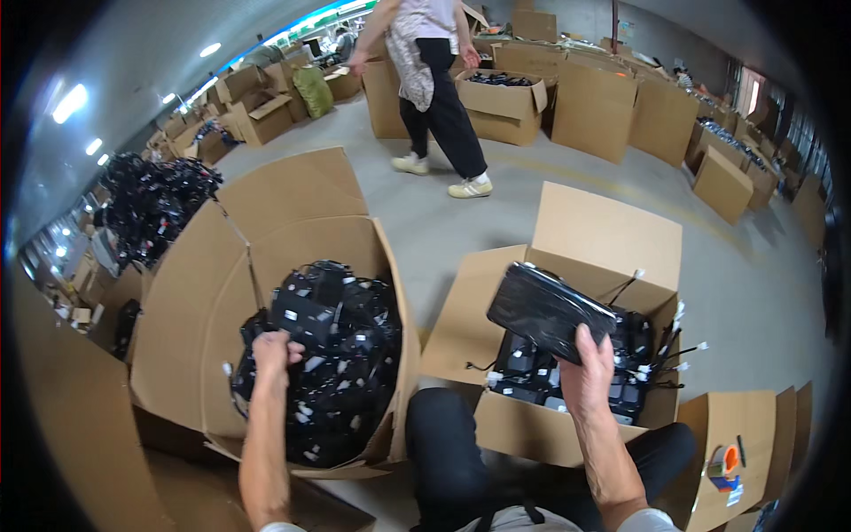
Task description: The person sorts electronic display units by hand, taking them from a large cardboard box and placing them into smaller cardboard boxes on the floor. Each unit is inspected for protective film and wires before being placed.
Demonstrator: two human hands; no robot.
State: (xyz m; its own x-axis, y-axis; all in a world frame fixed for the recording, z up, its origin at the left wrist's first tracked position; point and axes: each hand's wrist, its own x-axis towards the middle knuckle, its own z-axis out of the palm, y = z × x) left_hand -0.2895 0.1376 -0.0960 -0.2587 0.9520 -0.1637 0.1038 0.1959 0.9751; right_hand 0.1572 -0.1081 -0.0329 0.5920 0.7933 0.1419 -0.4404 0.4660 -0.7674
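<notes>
My right hand (pixel 587 377) grips a glossy black slab-like case (pixel 542 312), thumb on its near end, raised and tilted over the right carton (pixel 612 232). That carton holds black units (pixel 523 359) with dark leads ending in white connectors. On the left, my left hand (pixel 277 350) is closed at the lower edge of a flat black case (pixel 301 317) with a small white label. Its fingertips are partly hidden. Beneath it, a tall open carton (pixel 310 191) is heaped with black cased units and tangled cables (pixel 341 390).
A person (pixel 434 89) in dark trousers walks beyond the cartons. Tape rolls (pixel 725 459) lie on a carton at the lower right. A heap of black cables (pixel 155 204) rises at the left. More cartons (pixel 594 102) line the back, near a green sack (pixel 312 91).
</notes>
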